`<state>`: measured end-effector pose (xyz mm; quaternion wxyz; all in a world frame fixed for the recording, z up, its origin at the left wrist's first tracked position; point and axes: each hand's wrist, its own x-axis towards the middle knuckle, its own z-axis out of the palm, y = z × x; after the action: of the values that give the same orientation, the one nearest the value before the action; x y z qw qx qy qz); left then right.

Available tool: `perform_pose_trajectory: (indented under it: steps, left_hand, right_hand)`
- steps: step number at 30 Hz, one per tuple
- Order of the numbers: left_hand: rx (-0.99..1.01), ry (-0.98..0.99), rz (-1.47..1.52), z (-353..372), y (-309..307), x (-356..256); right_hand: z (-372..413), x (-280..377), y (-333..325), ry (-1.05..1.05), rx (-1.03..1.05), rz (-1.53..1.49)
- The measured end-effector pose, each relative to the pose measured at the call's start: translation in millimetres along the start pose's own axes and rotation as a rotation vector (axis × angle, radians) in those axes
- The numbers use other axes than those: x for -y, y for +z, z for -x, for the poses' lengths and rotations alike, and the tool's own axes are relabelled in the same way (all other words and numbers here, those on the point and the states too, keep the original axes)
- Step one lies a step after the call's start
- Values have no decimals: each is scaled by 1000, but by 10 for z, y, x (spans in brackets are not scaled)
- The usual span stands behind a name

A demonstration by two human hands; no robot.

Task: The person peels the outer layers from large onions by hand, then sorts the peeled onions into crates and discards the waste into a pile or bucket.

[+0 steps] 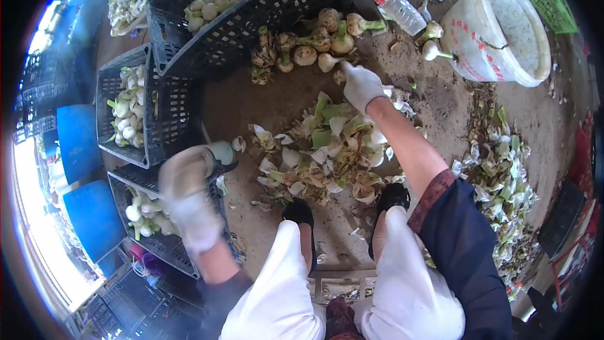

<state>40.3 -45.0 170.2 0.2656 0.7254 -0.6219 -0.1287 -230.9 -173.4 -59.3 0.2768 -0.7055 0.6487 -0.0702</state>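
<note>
My right hand (363,86), in a pale work glove, reaches forward to the row of unpeeled onions. Its fingers are closed at the neck of a whitish onion (327,62) at the near side of the row. Just beyond lie more brown-skinned onions (306,55), some with stubby stems. My left hand (187,195), gloved too, is smeared by motion over the edge of the near left crate (165,253). A pale green rounded thing (221,152) shows beside its fingers; I cannot tell whether the hand holds anything.
Peelings (327,145) are heaped before my feet, with another heap (503,189) at right. Black crates (251,16) of cleaned onions stand ahead and in the left crate (151,110). A white bucket (497,31) and plastic bottle (391,3) are at far right. Blue panels (94,220) stand left.
</note>
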Motion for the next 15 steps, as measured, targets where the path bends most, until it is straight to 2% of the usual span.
perform_pose_trajectory:
  steps: [1,2,4,5,6,8,9,11,12,14,15]
  left_hand:
    - [204,-192,464,-34,381,-105]
    - [400,-250,470,-68,689,-203]
    - [618,-224,586,79,1399,53]
    - [611,-92,635,188,1822,327]
    - [627,-210,763,205,1889,211]
    - [668,-460,1037,188,1824,55]
    - [679,-461,1037,201,1804,39]
    - [583,-345,1032,242,1746,22]
    - [588,-345,1032,248,1703,-3]
    - [526,215,469,240,1586,-69]
    - [524,158,479,259,1558,-78]
  right_hand:
    - [35,34,-8,-4,5,4]
    - [128,55,-13,-21,-51,-82]
    - [431,262,-212,-74,-87,-212]
    - [674,420,-350,-104,-69,-262]
    - [907,447,-389,-220,-39,-405]
    - [1145,419,-314,-251,-33,-728]
    - [1210,418,-314,-257,-35,-836]
    - [1271,522,-525,-16,-133,-820]
    - [1244,498,-507,-11,-134,-820]
    - [1113,452,-468,-68,266,-1021]
    - [1094,438,-487,-66,357,-1161]
